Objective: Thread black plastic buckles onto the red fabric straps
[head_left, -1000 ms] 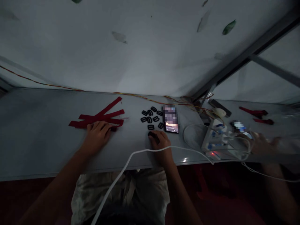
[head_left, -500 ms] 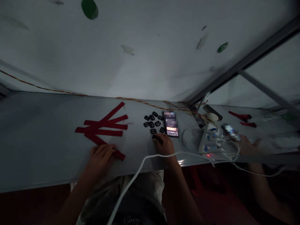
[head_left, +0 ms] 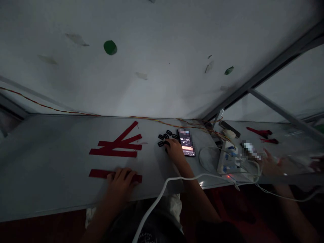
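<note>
Head view: my left hand (head_left: 120,180) lies over one red webbing strap (head_left: 97,173), which rests flat near the front edge of the grey table (head_left: 63,182); I cannot tell whether my fingers pinch it or only press. Beyond it, apart, lie overlapping red straps (head_left: 113,153). My right hand (head_left: 174,150) reaches among the black slide buckles (head_left: 161,143), just left of a lit phone (head_left: 187,143); its fingertips are too dark to tell whether I grasp one.
</note>
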Demonstrator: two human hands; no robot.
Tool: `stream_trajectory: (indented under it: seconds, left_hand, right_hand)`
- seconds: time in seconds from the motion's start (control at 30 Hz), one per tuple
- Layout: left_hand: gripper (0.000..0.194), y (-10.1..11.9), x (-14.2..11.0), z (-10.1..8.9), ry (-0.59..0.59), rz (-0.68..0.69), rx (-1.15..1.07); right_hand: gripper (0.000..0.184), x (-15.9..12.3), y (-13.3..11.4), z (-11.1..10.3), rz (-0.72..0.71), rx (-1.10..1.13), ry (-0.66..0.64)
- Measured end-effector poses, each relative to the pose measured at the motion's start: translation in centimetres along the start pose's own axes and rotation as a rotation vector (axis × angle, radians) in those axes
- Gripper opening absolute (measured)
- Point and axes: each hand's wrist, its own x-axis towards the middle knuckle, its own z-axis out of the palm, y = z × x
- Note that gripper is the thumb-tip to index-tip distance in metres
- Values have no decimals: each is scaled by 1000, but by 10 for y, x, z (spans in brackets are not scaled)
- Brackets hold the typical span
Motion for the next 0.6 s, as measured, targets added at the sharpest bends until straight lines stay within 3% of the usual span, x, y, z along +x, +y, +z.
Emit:
stream_trajectory:
  seconds: [0.13, 0.27, 0.33, 0.4, 0.5, 0.6]
  left_hand:
    - [15, 6, 12, -8, -101, -36, -39]
    - [8, 1, 20, -11, -110, -9, -151]
    - [14, -4, 27, -9, -57, 9, -265]
    - [22, -8, 36, -7, -19, 26, -419]
    - [30, -11, 53, -8, -10, 26, -636]
    - [33, -9, 65, -14, -27, 47, -770]
  right_hand:
    - [32, 11, 0, -11, 50, 24, -76]
    - [20, 14, -7, -24, -2, 100, -99]
    - [13, 2, -17, -26, -36, 298, -85]
    - [19, -17, -30, -24, -17, 622, -116]
    - [31, -49, -51, -11, 51, 1013, -358]
    - [37, -68, -61, 4, 99, 1168, -496]
